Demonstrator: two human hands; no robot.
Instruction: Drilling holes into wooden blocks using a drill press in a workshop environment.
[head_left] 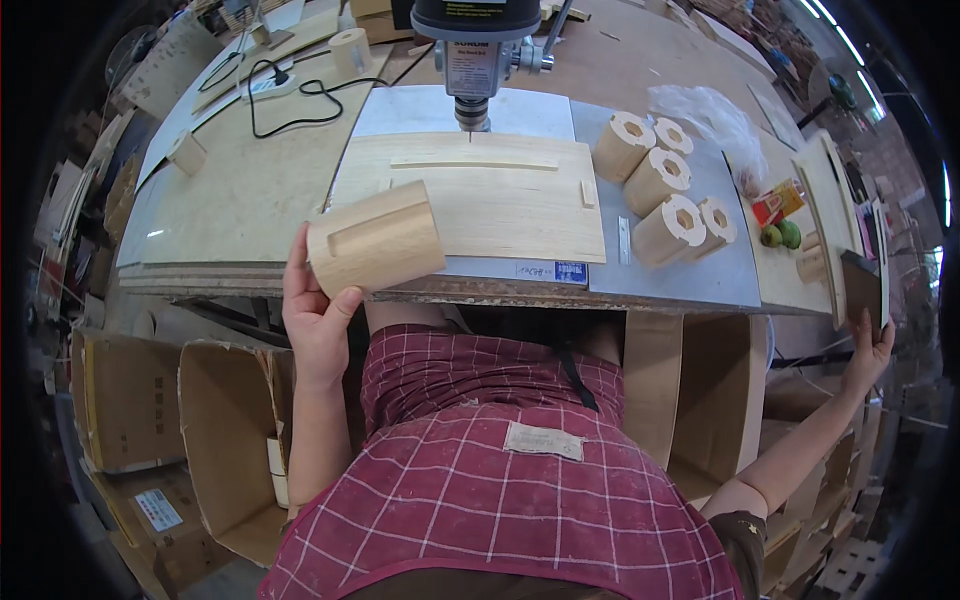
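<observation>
A pale wooden cylinder (385,240) with a long groove in its side lies tilted in my left hand (318,315), fingers behind and thumb at its lower edge. It is held up in front of a flat wooden board (470,210) with thin strips fixed on it. Above the board's far edge stands a drill press (475,70), its thin bit pointing down. Far to the right, my right hand (872,350) grips the lower end of a dark flat panel (862,290) beside an upright wooden board (830,230).
Several wooden cylinders with notched holes (670,225) stand right of the board. Beyond them lie a clear plastic bag (710,115), a red and yellow packet (778,203) and green fruits (788,235). A black cable (310,90) crosses the left table. Cardboard boxes (235,440) stand below.
</observation>
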